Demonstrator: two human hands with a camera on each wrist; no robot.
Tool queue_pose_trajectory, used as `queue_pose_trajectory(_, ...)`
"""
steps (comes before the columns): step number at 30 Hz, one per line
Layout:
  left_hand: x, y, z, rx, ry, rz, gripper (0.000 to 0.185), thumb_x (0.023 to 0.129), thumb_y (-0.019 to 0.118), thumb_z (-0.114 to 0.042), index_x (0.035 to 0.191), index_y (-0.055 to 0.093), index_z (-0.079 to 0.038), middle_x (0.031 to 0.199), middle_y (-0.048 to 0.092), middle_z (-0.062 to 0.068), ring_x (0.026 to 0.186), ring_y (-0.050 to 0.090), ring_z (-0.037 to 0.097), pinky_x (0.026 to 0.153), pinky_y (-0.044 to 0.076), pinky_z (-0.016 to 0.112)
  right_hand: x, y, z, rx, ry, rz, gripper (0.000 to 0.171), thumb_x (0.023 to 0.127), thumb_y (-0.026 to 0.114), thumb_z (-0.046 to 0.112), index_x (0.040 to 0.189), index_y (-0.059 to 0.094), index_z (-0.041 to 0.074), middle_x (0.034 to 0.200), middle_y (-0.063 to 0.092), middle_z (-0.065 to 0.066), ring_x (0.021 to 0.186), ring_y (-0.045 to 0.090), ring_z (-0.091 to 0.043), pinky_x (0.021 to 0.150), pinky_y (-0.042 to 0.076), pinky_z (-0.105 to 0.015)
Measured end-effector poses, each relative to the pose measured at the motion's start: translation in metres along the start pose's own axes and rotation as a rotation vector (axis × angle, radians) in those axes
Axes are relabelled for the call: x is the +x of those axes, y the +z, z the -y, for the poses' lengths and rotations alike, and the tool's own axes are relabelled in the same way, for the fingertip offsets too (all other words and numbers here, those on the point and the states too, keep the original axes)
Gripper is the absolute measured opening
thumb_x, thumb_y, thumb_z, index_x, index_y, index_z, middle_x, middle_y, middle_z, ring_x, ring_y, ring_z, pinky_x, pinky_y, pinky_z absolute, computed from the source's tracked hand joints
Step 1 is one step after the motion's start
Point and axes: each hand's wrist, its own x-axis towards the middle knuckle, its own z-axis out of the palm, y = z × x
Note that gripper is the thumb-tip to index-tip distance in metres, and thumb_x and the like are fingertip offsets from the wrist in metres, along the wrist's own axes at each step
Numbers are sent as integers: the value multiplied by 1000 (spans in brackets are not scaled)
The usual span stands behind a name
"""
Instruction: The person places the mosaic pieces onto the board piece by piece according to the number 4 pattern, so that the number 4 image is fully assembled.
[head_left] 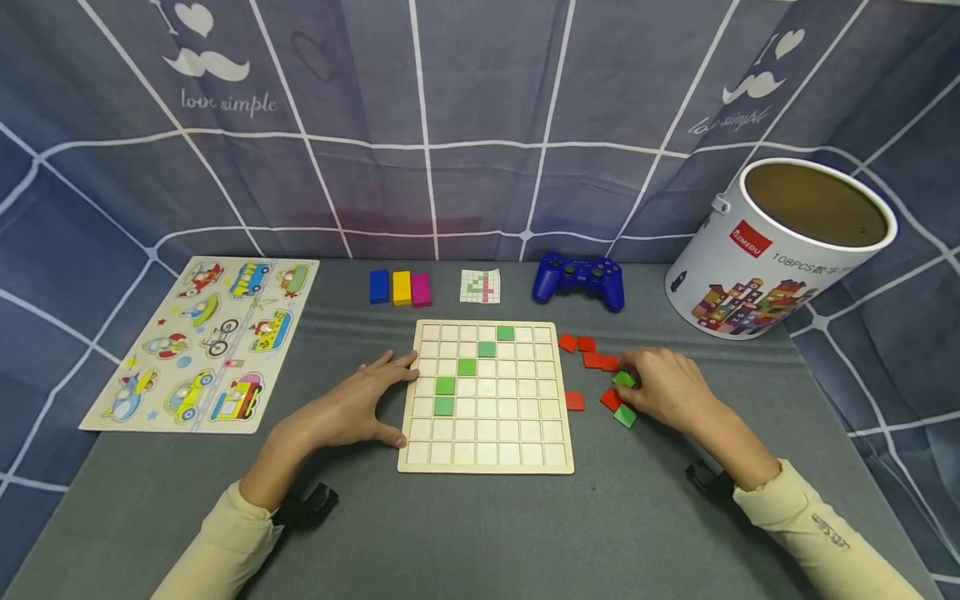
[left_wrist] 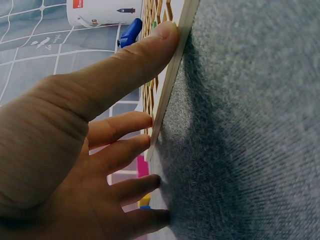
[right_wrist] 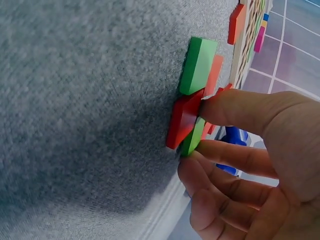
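Observation:
A pale wooden grid board (head_left: 517, 408) holds several green square tiles in a stepped row. At its left edge is my left hand (head_left: 352, 404), fingers spread; in the left wrist view the thumb (left_wrist: 150, 50) rests against the board's rim. To the right of the board, my right hand (head_left: 667, 387) is down among loose tiles. Its thumb and index finger pinch a green tile (right_wrist: 193, 139), partly hidden behind a red tile (right_wrist: 184, 120). Another green tile (right_wrist: 199, 65) lies beside them. More red tiles (head_left: 592, 360) lie nearby, and one red tile (head_left: 574, 402) is by the board's edge.
Behind the board are blue, yellow and magenta blocks (head_left: 401, 288), a small pattern card (head_left: 480, 287) and a blue game controller (head_left: 578, 281). A large white bucket (head_left: 772, 258) stands at back right. A picture puzzle board (head_left: 210, 342) lies at left. A grey-blue curtain (head_left: 480, 183) hangs behind.

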Motion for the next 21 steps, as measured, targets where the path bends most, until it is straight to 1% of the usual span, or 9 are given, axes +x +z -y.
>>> queue_pose_trajectory(3, 0, 0, 0, 2, -3, 1, 95, 67, 94, -31, 147, 49, -5, 164, 23, 8, 149, 13, 41, 115, 14, 65, 0, -1, 1, -2, 5, -9, 24, 77, 82, 16, 97, 73, 4, 74, 59, -1, 59, 47, -15, 49, 39, -34)
queue_pose_trajectory(6, 0, 0, 1, 5, -2, -1, 95, 67, 94, -30, 146, 49, -5, 164, 23, 8, 149, 14, 41, 115, 15, 66, 1, -3, 4, -5, 5, -19, 28, 77, 82, 16, 101, 74, 3, 79, 61, -3, 61, 49, -16, 50, 41, -35)
queue_pose_trajectory(10, 0, 0, 2, 6, -6, -4, 95, 67, 94, -30, 146, 49, -5, 164, 23, 7, 149, 13, 41, 114, 15, 66, 5, -3, 12, 3, -25, -35, 31, 77, 81, 15, 105, 74, 3, 84, 62, -3, 62, 49, -15, 50, 42, -34)
queue_pose_trajectory(17, -1, 0, 2, 9, 6, -8, 93, 67, 94, -30, 145, 50, -5, 164, 24, 8, 149, 14, 41, 114, 15, 67, 11, 5, 38, 62, -116, -65, 20, 77, 80, 13, 96, 72, 10, 82, 58, 1, 61, 47, -9, 49, 39, -28)
queue_pose_trajectory(21, -1, 0, 1, 9, 17, -7, 93, 67, 94, -30, 145, 50, -4, 164, 24, 8, 149, 14, 42, 114, 16, 68, 16, 11, 52, 92, -166, -71, 21, 78, 81, 14, 97, 74, 11, 85, 58, 2, 61, 47, -7, 50, 39, -27)
